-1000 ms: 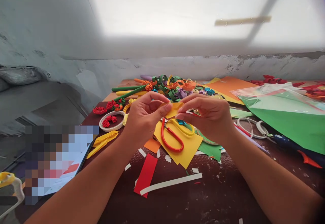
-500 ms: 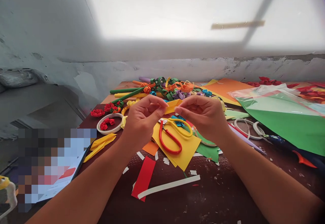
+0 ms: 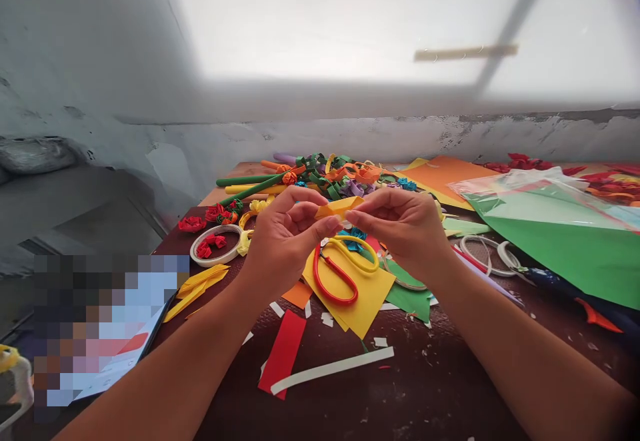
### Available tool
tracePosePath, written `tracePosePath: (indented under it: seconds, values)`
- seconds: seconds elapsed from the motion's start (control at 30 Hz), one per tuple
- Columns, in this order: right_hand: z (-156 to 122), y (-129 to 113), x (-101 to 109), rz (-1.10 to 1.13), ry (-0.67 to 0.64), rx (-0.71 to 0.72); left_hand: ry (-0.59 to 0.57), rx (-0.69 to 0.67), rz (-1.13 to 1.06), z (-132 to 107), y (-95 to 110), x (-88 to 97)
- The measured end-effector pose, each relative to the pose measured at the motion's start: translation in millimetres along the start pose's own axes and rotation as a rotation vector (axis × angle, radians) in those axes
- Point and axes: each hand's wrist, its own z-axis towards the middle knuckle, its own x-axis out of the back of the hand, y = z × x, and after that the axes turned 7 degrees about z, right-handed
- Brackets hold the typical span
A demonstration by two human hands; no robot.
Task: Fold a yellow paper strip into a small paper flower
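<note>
Yellow paper, a small folded piece, was held in the air just above the scissors, between the two hands. The left hand was closed on its left end, with thumb and forefinger pinched on the fold. The right hand was closed on the right end in the same way, so both hands were brought together on the one piece.

The paper was judged to be very light and thin, soft enough to bend and to keep a crease, and easy to tear or crush if it is pressed hard. It is best taken at the two ends or along the folded edge, with fingertips only.

Under the scissors a yellow sheet was laid on the dark table. In front of the scissors, nearer to the person, a red strip and a white strip were seen. To the left of the scissors a tape ring with red paper bits inside was placed. Behind the scissors a pile of rolled coloured paper was spread, and to the right a large green sheet was lying.
</note>
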Motion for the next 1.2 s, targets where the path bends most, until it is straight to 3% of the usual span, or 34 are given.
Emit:
tracePosePath:
  seconds: [0.37,0.87,1.07,1.2]
  values:
    - [-0.4,1.8,-3.0,0.041,0.041,-0.059,0.048,-0.021,-0.034,0.6,-0.5,-1.3]
    - [2.0,1.0,0.2,0.169,0.047,-0.176,0.056,0.067,-0.144,3.7,-5.4,0.5]
    - [3.4,0.0,1.6,0.2,0.075,-0.196,-0.019,-0.01,-0.022,0.0,-3.6,-1.0]
    - [3.4,-0.9,2.4,0.212,0.053,-0.209,0.038,-0.04,-0.009,-0.9,-2.3,-1.7]
